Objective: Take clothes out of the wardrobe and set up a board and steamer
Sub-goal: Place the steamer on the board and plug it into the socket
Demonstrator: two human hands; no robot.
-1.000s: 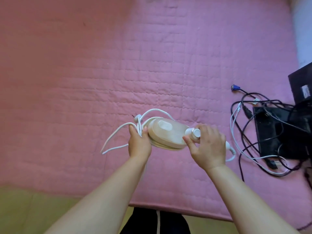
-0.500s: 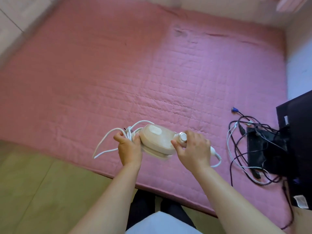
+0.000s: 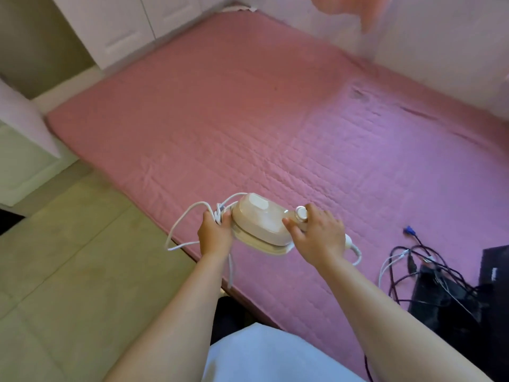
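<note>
A cream handheld steamer (image 3: 260,222) with a round white dial is held in the air over the near edge of a pink quilted mat (image 3: 275,119). My right hand (image 3: 316,234) grips its handle end by the dial. My left hand (image 3: 215,235) is closed on the bundled white cord (image 3: 190,216) at the steamer's other end; loops of cord hang down to the left and below. White wardrobe doors (image 3: 121,26) stand at the far left, behind the mat.
A tangle of black and white cables (image 3: 413,268) and a black device (image 3: 454,307) lie on the mat's right side. Beige floor (image 3: 68,271) is at the lower left, a white cabinet (image 3: 19,150) at the left edge, a wall at the back right.
The view has lifted and pulled back, so the wardrobe, floor and far wall now show. Both hands keep the same hold on the steamer and cord, now nearer the mat's edge.
</note>
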